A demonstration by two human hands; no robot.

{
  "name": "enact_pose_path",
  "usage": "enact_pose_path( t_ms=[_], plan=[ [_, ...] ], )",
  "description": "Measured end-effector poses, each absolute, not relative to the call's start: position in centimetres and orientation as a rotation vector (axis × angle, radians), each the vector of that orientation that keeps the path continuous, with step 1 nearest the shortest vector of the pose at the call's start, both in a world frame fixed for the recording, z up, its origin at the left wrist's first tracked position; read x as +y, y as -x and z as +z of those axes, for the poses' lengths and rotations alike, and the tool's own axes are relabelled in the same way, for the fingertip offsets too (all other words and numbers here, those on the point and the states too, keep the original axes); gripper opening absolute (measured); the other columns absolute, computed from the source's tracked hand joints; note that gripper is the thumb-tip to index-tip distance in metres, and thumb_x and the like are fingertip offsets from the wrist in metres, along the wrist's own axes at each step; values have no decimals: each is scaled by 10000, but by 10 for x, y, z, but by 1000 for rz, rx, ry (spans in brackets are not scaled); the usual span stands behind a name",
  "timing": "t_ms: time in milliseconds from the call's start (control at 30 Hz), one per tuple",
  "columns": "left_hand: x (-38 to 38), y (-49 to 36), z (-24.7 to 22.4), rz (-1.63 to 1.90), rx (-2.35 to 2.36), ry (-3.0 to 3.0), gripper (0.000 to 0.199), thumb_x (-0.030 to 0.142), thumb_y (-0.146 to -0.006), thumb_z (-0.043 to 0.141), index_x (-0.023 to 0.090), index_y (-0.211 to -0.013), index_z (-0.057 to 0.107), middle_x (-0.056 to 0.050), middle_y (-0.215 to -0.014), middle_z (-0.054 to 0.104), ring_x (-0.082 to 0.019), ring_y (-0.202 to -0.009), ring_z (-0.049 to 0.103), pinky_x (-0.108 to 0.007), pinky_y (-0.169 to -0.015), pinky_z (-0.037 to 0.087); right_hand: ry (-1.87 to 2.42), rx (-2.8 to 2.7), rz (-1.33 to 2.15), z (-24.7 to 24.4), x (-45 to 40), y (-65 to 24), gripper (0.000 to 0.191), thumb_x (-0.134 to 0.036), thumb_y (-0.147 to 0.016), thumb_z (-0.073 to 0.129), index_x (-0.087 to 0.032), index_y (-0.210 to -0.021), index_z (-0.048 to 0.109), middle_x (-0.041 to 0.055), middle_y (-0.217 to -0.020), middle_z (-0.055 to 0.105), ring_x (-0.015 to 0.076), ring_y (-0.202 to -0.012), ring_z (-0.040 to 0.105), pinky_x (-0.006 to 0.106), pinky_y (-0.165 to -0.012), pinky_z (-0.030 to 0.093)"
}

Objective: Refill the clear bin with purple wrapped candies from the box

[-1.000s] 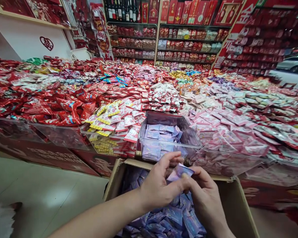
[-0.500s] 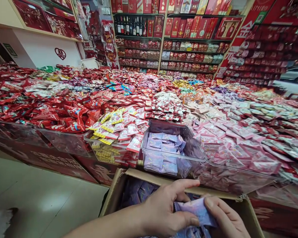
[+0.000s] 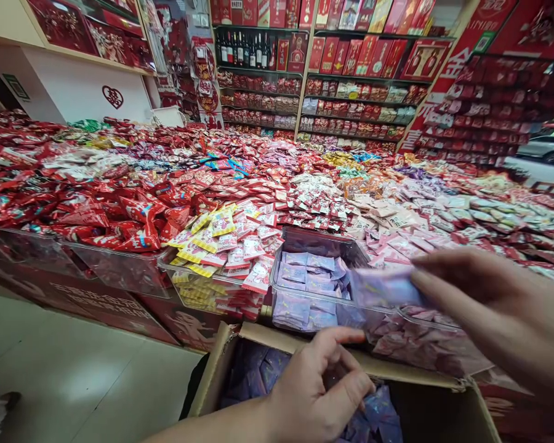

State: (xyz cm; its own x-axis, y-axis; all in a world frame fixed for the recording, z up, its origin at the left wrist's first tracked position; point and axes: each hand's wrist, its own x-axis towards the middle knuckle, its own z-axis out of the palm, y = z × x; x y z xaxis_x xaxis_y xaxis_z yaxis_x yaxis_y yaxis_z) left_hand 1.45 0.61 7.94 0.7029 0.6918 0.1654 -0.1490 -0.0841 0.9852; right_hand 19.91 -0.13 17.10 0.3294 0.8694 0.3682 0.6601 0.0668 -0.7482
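My right hand point(image 3: 498, 314), blurred by motion, pinches one end of a purple candy packet point(image 3: 388, 287). The packet is held above the right edge of a clear plastic bin point(image 3: 353, 252). Inside that bin, similar purple packets point(image 3: 305, 271) are stacked in rows on the left side. My left hand point(image 3: 325, 384) hovers over an open cardboard box point(image 3: 480, 406), index finger stretched out and thumb apart from it, with nothing visible in its grasp. Loose purple packets point(image 3: 381, 409) lie in the box, partly hidden by my left hand and forearm.
Left of the bin is a tub of yellow and pink packets point(image 3: 226, 246); red packets point(image 3: 133, 221) are heaped farther left. Pink packets point(image 3: 406, 246) fill the bin to the right. Shelves point(image 3: 300, 80) with bottles and red boxes stand behind. Tiled floor point(image 3: 74, 363) shows lower left.
My right hand has carried the purple packet up and away from my left hand, from over the box to the bin's right edge. My left hand has let go of it and stays over the box.
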Motion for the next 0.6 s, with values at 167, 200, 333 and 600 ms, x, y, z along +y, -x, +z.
enact_pose_path(
  t_ms=[167,200,333,600],
  plan=[
    [11,-16,71,817,287,-2001,365,152,-727,481,122,-1091,465,-47,-701,634,-99,-551,553,-160,-523,429,2095,-1940,276,161,105,-189,151,-143,-693,499,-176,-808,591,42,-712,631,159,-633,562,238,-537,397],
    [12,-17,68,838,229,-2073,357,152,-724,483,119,-1080,478,-43,-696,641,-100,-559,564,-154,-537,436,2180,-2002,265,152,120,-185,174,-109,-672,501,-162,-807,596,58,-768,639,173,-695,573,237,-566,401],
    [14,-17,60,794,143,-2237,335,163,-746,502,121,-1078,497,-38,-751,665,-99,-629,602,-130,-615,454,2429,-2152,220,119,146,-173,252,-50,-661,472,-110,-868,604,119,-899,643,213,-831,585,235,-619,407],
    [15,-14,71,571,47,-2427,335,213,-782,541,116,-1099,501,-27,-851,675,-109,-756,621,-134,-729,451,2339,-2494,-105,92,144,-186,284,-36,-701,391,-92,-866,615,155,-870,642,238,-830,594,268,-641,408]
  ],
)
